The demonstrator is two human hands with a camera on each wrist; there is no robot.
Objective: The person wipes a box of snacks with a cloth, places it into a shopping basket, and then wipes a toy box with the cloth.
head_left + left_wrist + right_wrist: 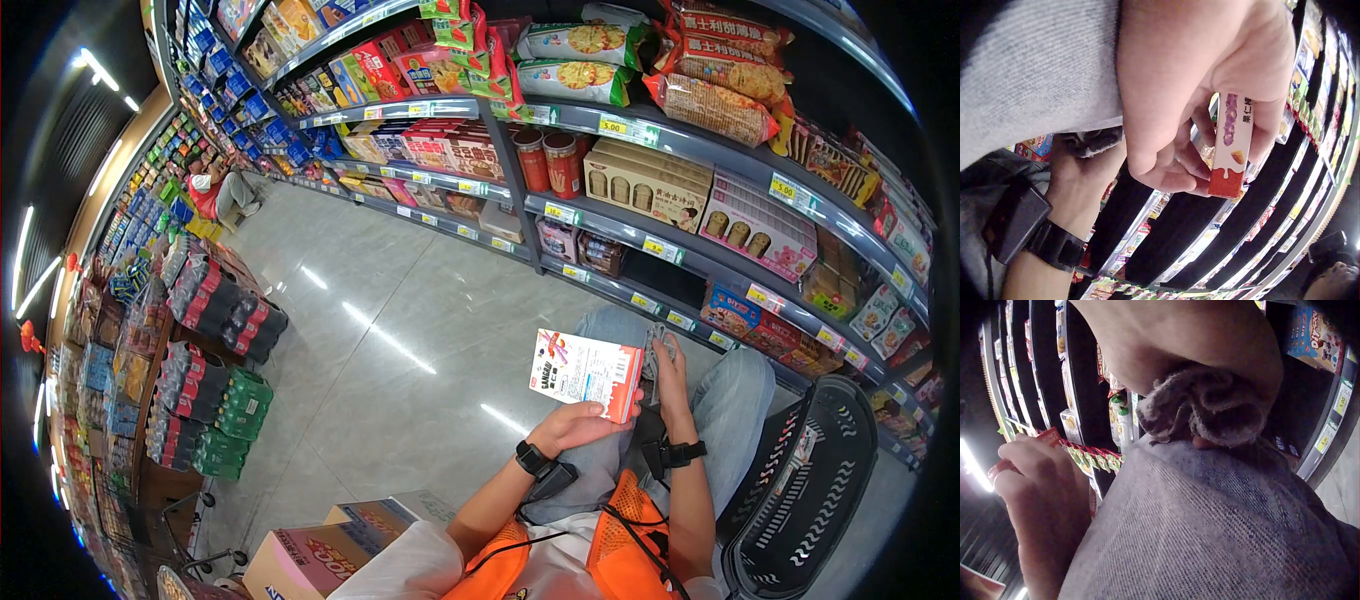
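Observation:
My left hand (pixel 576 428) holds a flat white-and-red snack box (pixel 585 374) by its lower right part, with its printed face turned up toward me. In the left wrist view, one narrow side of the box (pixel 1233 147) shows between the thumb and fingers. To the right, beside my knee, my right hand (pixel 672 378) grips a crumpled grey cloth (pixel 1204 409). This cloth bulges out from under the curled palm and lies against the jeans (pixel 1191 519) in the right wrist view. Hand and box are apart from the cloth.
Shelves (pixel 640 240) with packaged snacks and price tags curve along the front and right. A black shopping basket (pixel 735 540) stands at my right. Cardboard cartons (pixel 300 565) are at lower left, with shrink-wrapped bottle packs (pixel 235 405) beyond. Another person (pixel 215 190) crouches far down the aisle.

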